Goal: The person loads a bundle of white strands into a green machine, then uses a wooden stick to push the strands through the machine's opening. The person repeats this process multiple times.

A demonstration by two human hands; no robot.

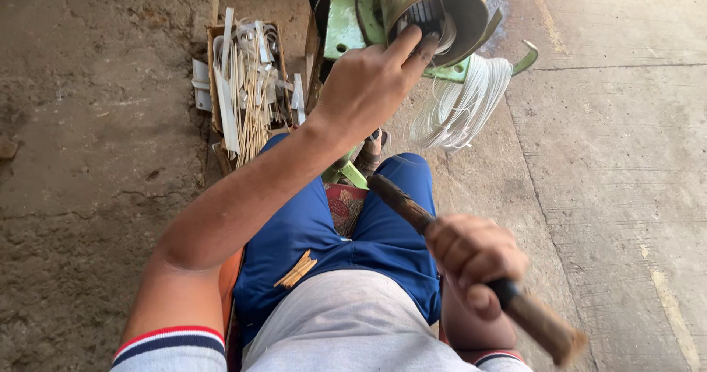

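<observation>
Winding work on an electric motor stator [434, 11] is what the head view shows: the rusty cylindrical housing lies on its side on a green metal stand [346, 18], its open end turned toward the person, with pale winding wire visible inside the bore. The left hand [368, 85] reaches forward to that open end, fingers [412, 44] extended and pressing at the rim and the coil just inside; it grips nothing closed, rather it holds the wire in place with thumb and fingertips. The right hand [471, 258] is drawn back near the lap, fist closed around a dark, worn tool handle [456, 254] that runs diagonally from between the knees to the lower right; its working end is hidden behind the blue shorts [324, 232], so whether it is a hammer or a mallet cannot be told. A loose hank of white wire [460, 103] hangs below the housing, touching the stand's edge. To the left, on the concrete floor [611, 158], a cardboard box [247, 85] holds thin wooden sticks and white strips. A few short sticks [297, 269] lie on the lap. Judging from this, the step in hand is seating the coil in the stator slots; the next move would call for keeping the fingertips clear of the spot to be struck and a light, well-aimed tap so that the wire is not nicked.
</observation>
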